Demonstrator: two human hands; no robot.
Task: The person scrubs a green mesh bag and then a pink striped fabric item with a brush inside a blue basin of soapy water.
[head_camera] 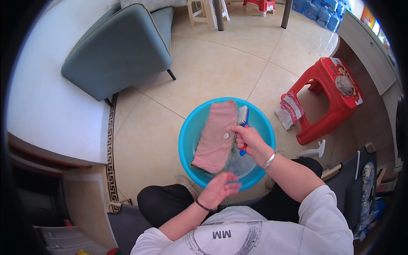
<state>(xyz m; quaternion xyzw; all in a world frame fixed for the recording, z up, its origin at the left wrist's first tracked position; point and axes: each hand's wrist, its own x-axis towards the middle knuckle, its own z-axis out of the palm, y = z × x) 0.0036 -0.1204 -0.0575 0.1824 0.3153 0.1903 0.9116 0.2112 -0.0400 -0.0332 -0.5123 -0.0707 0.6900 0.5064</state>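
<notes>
A light-blue plastic basin stands on the floor before me, with some cloudy water at its bottom. Slanting across it lies a pink striped cloth with a white button; a greenish edge shows beneath. My right hand grips the blue-and-red handle of a scrub brush, whose pale bristles face the cloth. Its fingertips are at the cloth's right edge, and I cannot tell whether they pinch it. Blurred over the near rim is my left hand, fingers apart, holding nothing.
To the right are a red plastic stool with a crumpled item on top, a pink-and-white packet against it, and a white-handled object. A blue-grey upholstered chair stands far left. Water jugs are at the back.
</notes>
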